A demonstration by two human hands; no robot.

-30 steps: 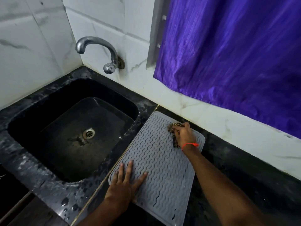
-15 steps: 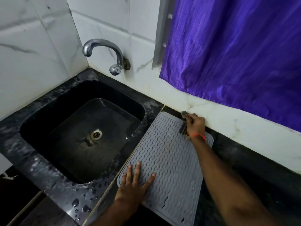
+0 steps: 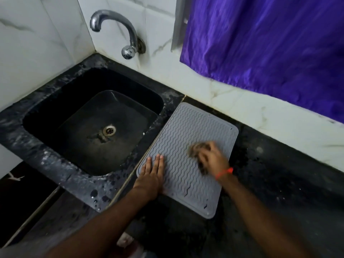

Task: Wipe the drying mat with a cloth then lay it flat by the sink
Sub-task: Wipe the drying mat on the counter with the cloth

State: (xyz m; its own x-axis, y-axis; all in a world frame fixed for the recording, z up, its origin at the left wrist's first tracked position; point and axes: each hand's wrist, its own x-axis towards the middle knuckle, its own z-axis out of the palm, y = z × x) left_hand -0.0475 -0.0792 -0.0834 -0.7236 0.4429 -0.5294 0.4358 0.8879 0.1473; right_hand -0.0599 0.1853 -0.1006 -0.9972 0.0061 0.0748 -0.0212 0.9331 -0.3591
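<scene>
Item: drying mat (image 3: 186, 146). Grey, rounded corners, raised zigzag ribbing. Lies flat on the dark counter (image 3: 279, 183), its long left edge just beside the rim of the sink (image 3: 158, 116), its far corner near the base of the white tiled wall (image 3: 242, 101). A few dark specks or drops show toward its near corner.

Item: cloth (image 3: 197, 151). Dark, bunched, blurred by motion. Pressed on the right-hand half of the mat, about midway along its length.

Item: right hand (image 3: 212, 159). Grips the cloth with curled fingers, as far as the blur allows (the exact finger positions cannot be made out). Orange band (image 3: 224, 172) at the wrist.

Item: left hand (image 3: 150, 175). Laid flat, fingers straight and close together, pressing the mat's near left edge to keep it from sliding; holds nothing.

Status: wiping in progress. How much of the ribbed surface has been covered cannot be read from the mat itself, since wiped and unwiped areas look alike. The specks at the near corner suggest that end is not yet done. The second step looks nearly met by position (the mat is already flat and beside the sink); likely left are finishing the strokes, lifting both hands away and perhaps squaring the mat.

Surroundings: black basin with a metal drain (image 3: 109, 130); chrome tap (image 3: 115, 32) on the wall above; water drops on the sink's near rim; purple curtain (image 3: 270, 43) hanging at the upper right.
</scene>
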